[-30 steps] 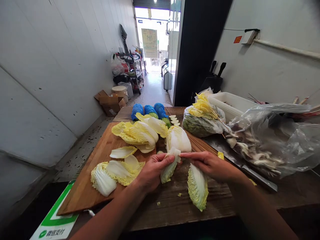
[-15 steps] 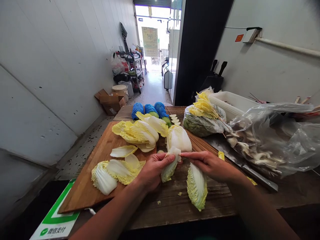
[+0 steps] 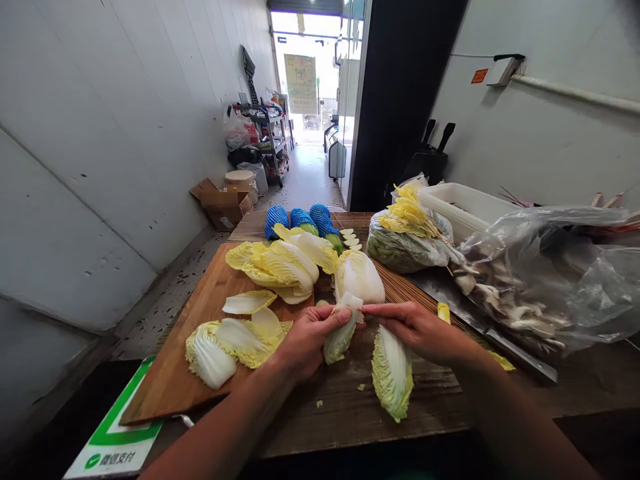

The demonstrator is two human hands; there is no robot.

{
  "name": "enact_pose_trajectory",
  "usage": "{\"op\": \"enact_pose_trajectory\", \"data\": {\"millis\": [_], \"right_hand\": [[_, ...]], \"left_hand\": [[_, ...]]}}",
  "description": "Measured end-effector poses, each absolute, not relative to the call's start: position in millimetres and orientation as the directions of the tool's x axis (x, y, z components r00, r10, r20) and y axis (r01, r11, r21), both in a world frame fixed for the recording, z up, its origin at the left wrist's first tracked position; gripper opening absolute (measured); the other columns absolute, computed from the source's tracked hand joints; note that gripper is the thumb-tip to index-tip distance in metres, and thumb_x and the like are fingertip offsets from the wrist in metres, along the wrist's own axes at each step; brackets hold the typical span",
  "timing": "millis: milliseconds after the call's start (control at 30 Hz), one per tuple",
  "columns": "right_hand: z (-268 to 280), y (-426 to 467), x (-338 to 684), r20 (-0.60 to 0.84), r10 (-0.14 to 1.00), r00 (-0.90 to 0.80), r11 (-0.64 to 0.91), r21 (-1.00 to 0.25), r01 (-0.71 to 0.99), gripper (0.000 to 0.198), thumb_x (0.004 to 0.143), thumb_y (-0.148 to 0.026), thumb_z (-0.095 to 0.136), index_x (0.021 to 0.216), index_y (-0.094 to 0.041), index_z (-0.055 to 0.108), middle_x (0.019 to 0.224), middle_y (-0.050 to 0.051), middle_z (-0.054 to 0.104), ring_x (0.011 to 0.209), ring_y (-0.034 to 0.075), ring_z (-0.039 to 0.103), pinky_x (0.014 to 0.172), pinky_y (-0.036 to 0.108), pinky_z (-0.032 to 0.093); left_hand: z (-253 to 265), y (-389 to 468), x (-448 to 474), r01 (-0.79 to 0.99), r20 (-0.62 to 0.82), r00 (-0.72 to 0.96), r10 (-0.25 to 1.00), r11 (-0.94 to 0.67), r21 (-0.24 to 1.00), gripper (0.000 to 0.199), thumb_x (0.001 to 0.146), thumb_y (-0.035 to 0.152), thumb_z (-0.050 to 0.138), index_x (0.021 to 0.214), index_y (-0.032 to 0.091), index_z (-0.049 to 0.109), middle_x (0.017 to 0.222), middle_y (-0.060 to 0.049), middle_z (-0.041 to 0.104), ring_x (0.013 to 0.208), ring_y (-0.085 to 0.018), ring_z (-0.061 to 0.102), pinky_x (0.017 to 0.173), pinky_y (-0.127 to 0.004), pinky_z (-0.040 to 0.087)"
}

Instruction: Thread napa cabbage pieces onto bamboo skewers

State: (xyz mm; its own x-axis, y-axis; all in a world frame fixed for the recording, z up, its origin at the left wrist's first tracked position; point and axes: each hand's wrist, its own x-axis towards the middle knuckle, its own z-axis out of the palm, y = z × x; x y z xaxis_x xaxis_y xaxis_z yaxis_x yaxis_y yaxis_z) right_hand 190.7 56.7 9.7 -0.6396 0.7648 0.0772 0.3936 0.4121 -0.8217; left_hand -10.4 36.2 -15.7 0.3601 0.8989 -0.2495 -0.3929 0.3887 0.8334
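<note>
My left hand [image 3: 313, 337] is closed, its thumb and fingers pinching a small napa cabbage leaf [image 3: 340, 341] by the white stem end. My right hand [image 3: 413, 327] is closed too, and its index fingertip touches that stem. What the right fingers grip is hidden. Just below them is another napa cabbage leaf [image 3: 393, 377], its upper end against the hand. Behind the hands sits a white napa cabbage piece [image 3: 361, 277]. On the wooden cutting board [image 3: 165, 380] are a larger napa cabbage [image 3: 277, 267] and several loose leaves [image 3: 213, 357].
Thin bamboo skewers [image 3: 400, 280] lie right of the cabbage, beside a knife [image 3: 523, 357]. Mushrooms [image 3: 520, 307] spill from a clear plastic bag [image 3: 555, 247]. Skewered yellow leaves [image 3: 410, 217] rest on another bag. Vegetables in blue foam nets [image 3: 301, 219] stand at the back.
The lower leaf by my right hand has shifted very slightly left. Both hands keep nearly the same pose at the pinched stem.
</note>
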Motion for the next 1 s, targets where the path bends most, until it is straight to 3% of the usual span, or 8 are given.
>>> {"op": "enact_pose_trajectory", "data": {"millis": [200,333,433,600,700,800,1000], "right_hand": [[13,57,187,0.099,0.782,-0.615,0.404,-0.833,0.379,0.034,0.087,-0.023,0.045,0.117,-0.019,0.061,0.104,0.005,0.068,0.092,0.018,0.062,0.083,0.029,0.048],[8,59,186,0.052,0.832,-0.552,0.345,-0.828,0.442,0.035,0.087,-0.028,0.046,0.117,-0.015,0.060,0.079,0.004,0.068,0.067,0.014,0.059,0.057,0.022,0.046],[9,61,189,0.037,0.819,-0.573,0.335,-0.841,0.425,0.036,0.087,-0.032,0.047,0.114,-0.014,0.062,0.074,0.003,0.065,0.058,0.011,0.051,0.049,0.020,0.038],[15,65,202,0.006,0.811,-0.585,0.327,-0.834,0.444,0.047,0.075,-0.036,0.064,0.118,-0.016,0.058,0.078,0.002,0.062,0.056,0.009,0.047,0.048,0.019,0.036],[15,68,205,0.021,0.793,-0.609,0.332,-0.853,0.403,0.033,0.079,-0.039,0.059,0.099,-0.014,0.067,0.072,0.001,0.062,0.061,0.012,0.051,0.053,0.021,0.039],[13,70,204,0.047,0.787,-0.615,0.330,-0.874,0.356,0.033,0.084,-0.040,0.051,0.084,-0.013,0.069,0.071,0.001,0.062,0.063,0.012,0.052,0.056,0.021,0.040],[9,67,195,0.075,0.810,-0.582,0.332,-0.876,0.350,0.029,0.085,-0.034,0.053,0.103,-0.016,0.066,0.072,0.001,0.065,0.061,0.011,0.054,0.053,0.020,0.041]], "left_hand": [[-13,38,-11,-0.450,-0.252,0.341,0.906,0.392,0.802,0.019,0.073,0.026,0.068,0.082,0.010,0.070,0.079,-0.010,0.070,0.069,-0.013,0.063,0.066,-0.022,0.049],[-14,40,-12,-0.452,-0.266,0.333,0.904,0.401,0.797,0.020,0.073,0.025,0.068,0.085,0.009,0.069,0.080,-0.010,0.070,0.072,-0.014,0.064,0.069,-0.022,0.050],[-13,40,-13,-0.461,-0.279,0.336,0.900,0.415,0.784,0.022,0.071,0.024,0.069,0.088,0.009,0.069,0.081,-0.010,0.071,0.074,-0.015,0.065,0.070,-0.023,0.051],[-12,42,-14,-0.476,-0.284,0.302,0.910,0.402,0.782,0.022,0.072,0.023,0.069,0.089,0.010,0.069,0.080,-0.010,0.071,0.072,-0.015,0.065,0.068,-0.024,0.052],[-12,42,-14,-0.480,-0.263,0.293,0.919,0.379,0.791,0.019,0.073,0.024,0.068,0.086,0.010,0.069,0.081,-0.009,0.071,0.072,-0.014,0.064,0.068,-0.023,0.051],[-12,43,-14,-0.468,-0.248,0.310,0.918,0.374,0.801,0.019,0.073,0.025,0.067,0.084,0.010,0.070,0.081,-0.009,0.071,0.072,-0.015,0.064,0.068,-0.023,0.051],[-8,39,-12,-0.474,-0.252,0.324,0.912,0.387,0.791,0.020,0.071,0.026,0.069,0.085,0.011,0.070,0.080,-0.009,0.071,0.070,-0.015,0.064,0.066,-0.024,0.050]]}}
